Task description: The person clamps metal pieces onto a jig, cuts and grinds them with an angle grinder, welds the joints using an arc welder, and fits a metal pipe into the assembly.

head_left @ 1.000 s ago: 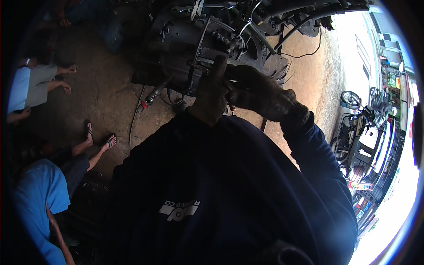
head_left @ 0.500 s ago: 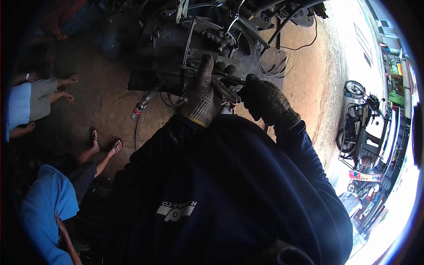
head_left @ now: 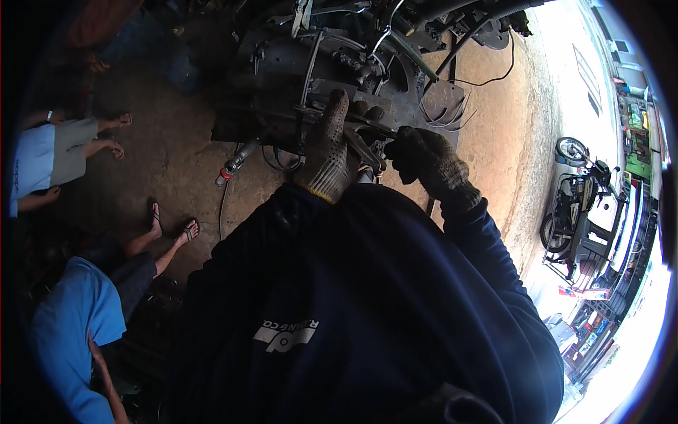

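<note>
My left hand [head_left: 327,152], in a dirty knitted work glove, is wrapped around a pair of pliers [head_left: 364,150], its thumb stretched out along the near side. One metal handle slants down to the right; the other runs towards my right hand. The jaws are hidden by the glove and the dark metal. My right hand [head_left: 431,164], gloved too, is closed in a pinch at the end of the upper handle. Just beyond both hands lies a dark steel work plate [head_left: 282,67] with bars and welded parts on it.
A red-tipped metal tool [head_left: 233,164] with a hose sticks out left of the work. Wrenches [head_left: 385,32] and thin wires [head_left: 446,116] lie at the far side. People in blue shirts [head_left: 81,304] sit at left. A motorcycle [head_left: 575,201] stands at right.
The view has shifted slightly, so the workpiece sits a little lower and further right. Both hands keep their hold on the pliers.
</note>
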### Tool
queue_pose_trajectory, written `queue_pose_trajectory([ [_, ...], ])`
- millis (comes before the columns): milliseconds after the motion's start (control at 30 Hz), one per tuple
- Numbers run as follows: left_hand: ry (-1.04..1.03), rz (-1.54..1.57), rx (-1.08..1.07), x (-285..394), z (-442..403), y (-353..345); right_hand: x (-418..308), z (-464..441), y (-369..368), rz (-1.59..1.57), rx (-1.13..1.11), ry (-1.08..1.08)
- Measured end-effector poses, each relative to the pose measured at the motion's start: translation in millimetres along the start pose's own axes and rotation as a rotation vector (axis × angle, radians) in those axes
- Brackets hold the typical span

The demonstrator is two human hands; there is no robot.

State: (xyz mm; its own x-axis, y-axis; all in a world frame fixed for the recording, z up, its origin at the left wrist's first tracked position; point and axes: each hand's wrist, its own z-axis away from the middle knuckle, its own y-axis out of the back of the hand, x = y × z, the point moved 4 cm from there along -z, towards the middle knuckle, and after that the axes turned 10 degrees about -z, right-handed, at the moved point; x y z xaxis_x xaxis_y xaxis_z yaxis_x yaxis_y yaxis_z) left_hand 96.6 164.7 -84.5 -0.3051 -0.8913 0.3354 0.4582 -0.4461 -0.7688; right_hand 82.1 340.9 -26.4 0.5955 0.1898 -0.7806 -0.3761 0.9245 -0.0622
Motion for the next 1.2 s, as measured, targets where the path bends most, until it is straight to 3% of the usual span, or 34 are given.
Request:
queue_pose_trajectory([
  [33, -0.002, 0.000, 0.001, 1.4, 3.5, -4.2, 6.3, -4.1, 1.9, 0.000, -0.002, 0.000],
  [100, -0.010, -0.126, 0.025, 7.1, 10.4, -16.4, -0.6, -7.9, 0.9, 0.808, 0.090, 0.681],
  [200, -0.010, -0.103, -0.050, 6.4, 5.8, -12.8, -9.6, 3.4, -11.6, 0.636, 0.232, 0.858],
  [233, -0.010, -0.103, -0.051, 5.0, 2.7, -9.5, -10.0, 4.4, -8.8, 0.636, 0.232, 0.858],
  [300, 0.027, -0.108, 0.010, 0.8, -2.7, -1.1, 7.9, -4.4, 1.9, 0.100, -0.008, 0.312],
  [400, 0.008, -0.070, 0.034, 1.7, -1.4, -2.5, 11.1, -7.1, 6.7, 0.024, -0.036, 0.138],
  [433, 0.006, -0.071, 0.035, 3.5, 2.7, -8.1, 12.6, -8.9, 6.2, 0.024, -0.038, 0.139],
  [500, -0.009, -0.054, 0.070, 7.7, 10.1, -19.3, -2.9, -4.2, -3.3, 0.984, 0.122, 0.766],
  [633, -0.043, -0.082, 0.006, 10.3, 10.9, -18.8, -15.1, 5.2, -10.7, 1.017, 0.192, 0.731],
  [700, -0.009, -0.150, -0.073, 10.2, 8.4, -17.1, -12.0, 5.2, -4.7, 0.556, 0.144, 0.745],
  [733, -0.009, -0.150, -0.072, 9.7, 6.2, -13.8, -12.5, 5.8, -4.6, 0.556, 0.144, 0.744],
  [800, -0.011, -0.295, -0.076, 7.9, 1.7, -8.5, -12.4, 5.2, -6.8, 0.209, -0.061, 0.641],
  [933, 0.033, -0.118, -0.082, 6.7, 10.2, -17.9, -36.6, 13.5, -34.2, 0.392, -0.222, 0.581],
  [1000, 0.057, -0.199, -0.044, 9.7, 16.7, -22.3, -49.7, 13.7, -45.9, 0.500, -0.238, 0.424],
  [1133, 0.070, -0.242, 0.000, -1.3, 1.4, -3.2, -53.0, 6.0, -42.8, 0.497, -0.240, 0.384],
  [1200, -0.063, -0.449, 0.006, 0.4, -0.9, -4.3, -46.0, -3.5, -35.8, 0.385, -0.318, 0.342],
])
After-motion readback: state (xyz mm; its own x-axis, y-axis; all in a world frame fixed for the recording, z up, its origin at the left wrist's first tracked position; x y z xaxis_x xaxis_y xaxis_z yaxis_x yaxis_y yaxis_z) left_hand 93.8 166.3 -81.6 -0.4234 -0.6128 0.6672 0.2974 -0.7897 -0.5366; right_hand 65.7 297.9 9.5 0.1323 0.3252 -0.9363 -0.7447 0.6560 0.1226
